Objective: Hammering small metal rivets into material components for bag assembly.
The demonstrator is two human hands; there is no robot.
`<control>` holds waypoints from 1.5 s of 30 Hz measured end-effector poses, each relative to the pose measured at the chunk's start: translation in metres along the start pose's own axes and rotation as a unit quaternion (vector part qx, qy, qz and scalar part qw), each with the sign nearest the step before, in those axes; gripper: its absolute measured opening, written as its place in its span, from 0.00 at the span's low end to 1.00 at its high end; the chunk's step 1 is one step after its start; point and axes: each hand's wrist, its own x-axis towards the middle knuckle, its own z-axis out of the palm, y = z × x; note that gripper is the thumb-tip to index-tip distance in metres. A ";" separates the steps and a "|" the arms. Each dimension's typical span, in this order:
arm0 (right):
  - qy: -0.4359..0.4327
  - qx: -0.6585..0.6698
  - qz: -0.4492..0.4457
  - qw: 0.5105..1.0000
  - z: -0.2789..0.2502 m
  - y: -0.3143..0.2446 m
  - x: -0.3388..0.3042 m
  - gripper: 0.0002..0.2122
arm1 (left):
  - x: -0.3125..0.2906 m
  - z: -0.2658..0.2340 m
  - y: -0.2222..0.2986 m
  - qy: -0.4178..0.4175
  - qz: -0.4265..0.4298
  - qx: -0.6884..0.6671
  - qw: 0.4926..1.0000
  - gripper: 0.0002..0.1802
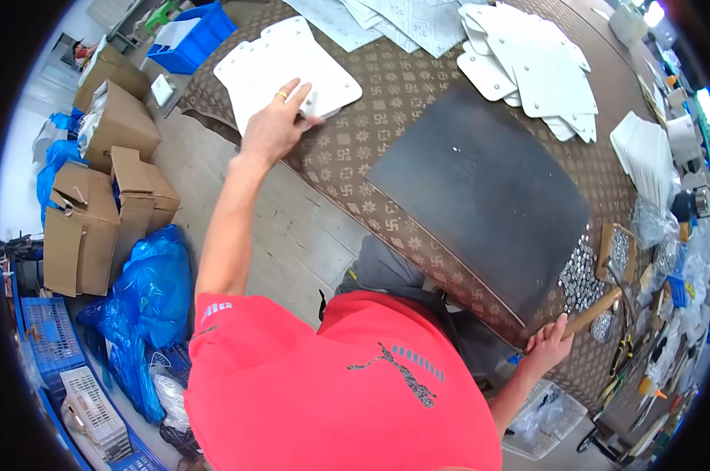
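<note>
My left hand (272, 129) lies on a pile of white rounded-corner panels (280, 67) with small metal studs, at the far left of the table. Its fingers are stretched over the top panel, and the thumb is apart near the pile's edge. At the near right, my right hand (549, 344) is closed round the wooden handle of a hammer (594, 312). The hammer's dark metal head points away to the right, beside a heap of small shiny metal studs (581, 275). Between my hands a large dark mat (481, 192) covers part of the table.
More white panels (547, 74) are piled at the far right of the patterned tablecloth (347, 149). A small box of studs (618, 251), tools and plastic bags crowd the right side. Cardboard boxes (80, 228), a blue bag (147, 294) and crates stand at left.
</note>
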 end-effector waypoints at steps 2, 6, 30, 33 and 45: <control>0.009 -0.014 0.005 1.000 0.001 -0.002 0.000 0.16 | 0.004 0.013 0.002 0.047 -0.021 -0.010 0.999 0.22; 0.005 -0.008 0.003 1.000 -0.002 -0.006 -0.008 0.15 | 0.007 -0.006 0.018 -0.063 -0.052 0.004 0.997 0.21; 0.023 0.005 0.006 1.000 -0.005 0.000 -0.004 0.14 | -0.029 -0.044 0.286 -0.157 0.243 -0.578 0.763 0.06; 0.040 -0.002 0.004 0.999 -0.004 0.000 -0.004 0.13 | -0.003 -0.053 0.224 -0.237 0.066 -0.585 0.773 0.08; -0.018 -0.032 0.014 0.999 0.024 -0.015 -0.034 0.08 | 0.016 0.002 0.173 -0.124 -0.110 -0.698 0.696 0.11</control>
